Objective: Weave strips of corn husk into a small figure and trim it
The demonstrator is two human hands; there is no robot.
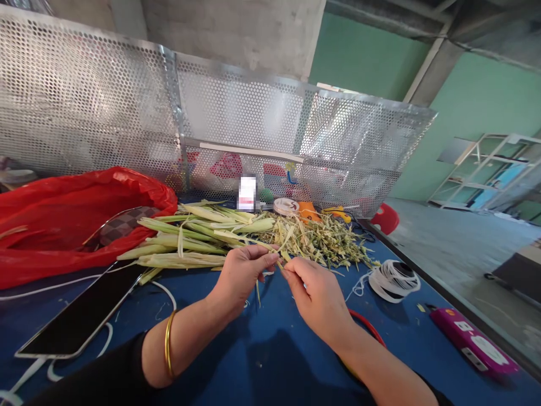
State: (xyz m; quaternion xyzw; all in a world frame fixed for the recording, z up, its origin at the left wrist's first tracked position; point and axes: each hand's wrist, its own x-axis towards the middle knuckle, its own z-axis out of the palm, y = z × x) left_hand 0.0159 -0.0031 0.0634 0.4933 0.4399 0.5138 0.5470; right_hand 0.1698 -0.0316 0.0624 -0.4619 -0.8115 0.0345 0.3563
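Observation:
My left hand (239, 274) and my right hand (316, 293) meet over the middle of the blue table, fingers pinched on a thin pale yellow-green strip of corn husk (260, 243). The strip passes between the fingertips of both hands; its exact shape there is partly hidden. Beyond my left hand lies a heap of long green and cream corn husks (186, 242). Just past my right hand spreads a pile of short, knotted-looking husk pieces (333, 239).
At left are a red plastic bag (42, 242) and a dark-screened tablet (80, 316) with a white cable. Right of my hands are a spool of white cord (391, 285) and a purple box-like object (473, 344). A phone (247, 193) stands before a perforated metal screen (240, 107).

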